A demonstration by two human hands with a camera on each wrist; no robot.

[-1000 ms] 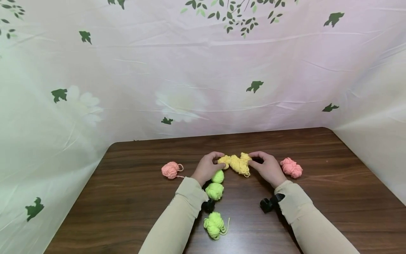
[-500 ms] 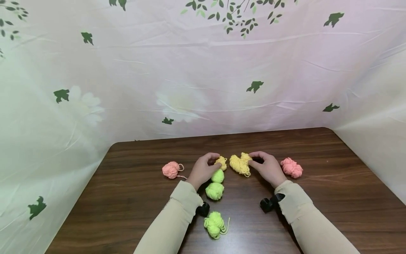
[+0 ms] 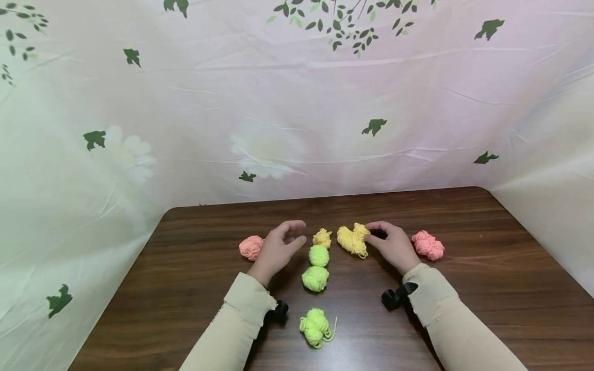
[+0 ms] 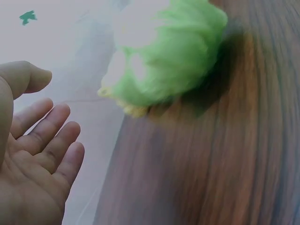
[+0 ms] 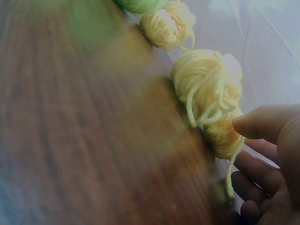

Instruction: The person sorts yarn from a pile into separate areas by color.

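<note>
My left hand [image 3: 277, 250] hangs with relaxed fingers and holds nothing, just left of a small yellow yarn ball [image 3: 322, 237]. In the left wrist view its palm and fingers [image 4: 63, 157] show bare, apart from a blurred green yarn ball [image 4: 183, 51]. My right hand [image 3: 392, 246] pinches a yellow yarn ball [image 5: 222, 136] between thumb and fingers; a loose strand hangs from that ball. Pressed against it on the left is a bigger yellow yarn ball [image 5: 201, 84]. A gap separates this pair from the small yellow one.
Below the small yellow ball, two green yarn balls, an upper one [image 3: 318, 255] and a lower one [image 3: 315, 279], form a column. Nearer lies another green ball [image 3: 315, 327] with a loose tail. Pink balls lie left [image 3: 251, 248] and right [image 3: 428, 245] on the brown table [image 3: 185, 309].
My left hand drew the small yellow ball leftward, away from the other yellow ones, to above the green column, then let go and moved left. My right hand stayed in place.
</note>
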